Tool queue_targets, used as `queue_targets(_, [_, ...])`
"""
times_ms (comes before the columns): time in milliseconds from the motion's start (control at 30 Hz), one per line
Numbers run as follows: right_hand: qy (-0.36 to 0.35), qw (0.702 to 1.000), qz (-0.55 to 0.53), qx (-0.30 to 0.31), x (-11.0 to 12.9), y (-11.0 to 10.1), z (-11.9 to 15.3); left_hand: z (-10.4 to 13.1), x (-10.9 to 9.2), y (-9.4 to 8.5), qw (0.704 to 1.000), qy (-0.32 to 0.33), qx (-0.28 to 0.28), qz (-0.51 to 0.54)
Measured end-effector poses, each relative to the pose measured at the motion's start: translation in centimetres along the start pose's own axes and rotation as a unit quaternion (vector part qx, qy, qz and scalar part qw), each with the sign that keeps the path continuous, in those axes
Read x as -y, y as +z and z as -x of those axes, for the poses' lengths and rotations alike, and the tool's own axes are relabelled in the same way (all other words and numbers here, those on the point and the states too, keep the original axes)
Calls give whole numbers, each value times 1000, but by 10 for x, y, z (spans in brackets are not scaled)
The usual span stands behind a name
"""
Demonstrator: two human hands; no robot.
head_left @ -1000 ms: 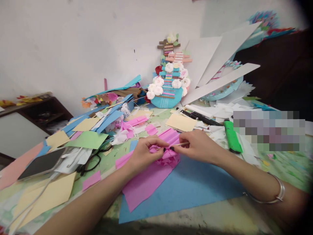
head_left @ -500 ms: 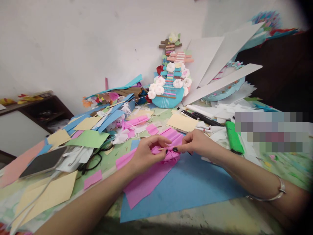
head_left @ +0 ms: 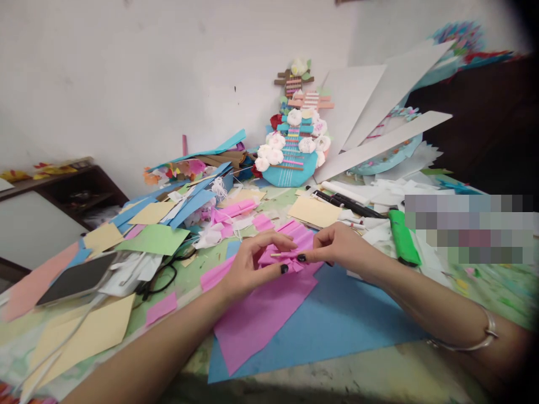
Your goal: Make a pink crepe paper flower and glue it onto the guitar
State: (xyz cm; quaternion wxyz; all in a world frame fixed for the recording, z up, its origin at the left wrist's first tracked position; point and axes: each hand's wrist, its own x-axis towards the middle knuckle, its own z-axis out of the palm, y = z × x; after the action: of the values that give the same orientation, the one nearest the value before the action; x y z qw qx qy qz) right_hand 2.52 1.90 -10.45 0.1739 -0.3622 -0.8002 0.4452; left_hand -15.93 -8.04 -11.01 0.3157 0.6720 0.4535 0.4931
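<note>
The stick (head_left: 278, 255) has one end hidden by the right hand (head_left: 342, 246); a patch (head_left: 467, 229) (pixelated) obscures things

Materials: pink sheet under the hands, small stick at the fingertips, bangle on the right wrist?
Pink sheet: probably crepe paper, matte; soft creases and gathered folds.
Small stick: possibly wood, pale and plain; too small to be sure.
Bangle: likely metal, polished; silvery with bright highlights.
</note>
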Motion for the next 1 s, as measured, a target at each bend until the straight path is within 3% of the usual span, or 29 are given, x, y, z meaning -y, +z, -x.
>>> queue_targets(167, [-5, 998, -52, -31, 3, 0, 1, -1, 8, -1, 999, 21, 16, 38])
queue_targets(600, [9, 994, -58, -90, 0, 1, 0, -3, 9, 11, 988, -85, -101, 83])
queue_targets(1000, [5, 991, -17, -136, -3, 5, 0, -2, 14, 13, 978, -103, -109, 144])
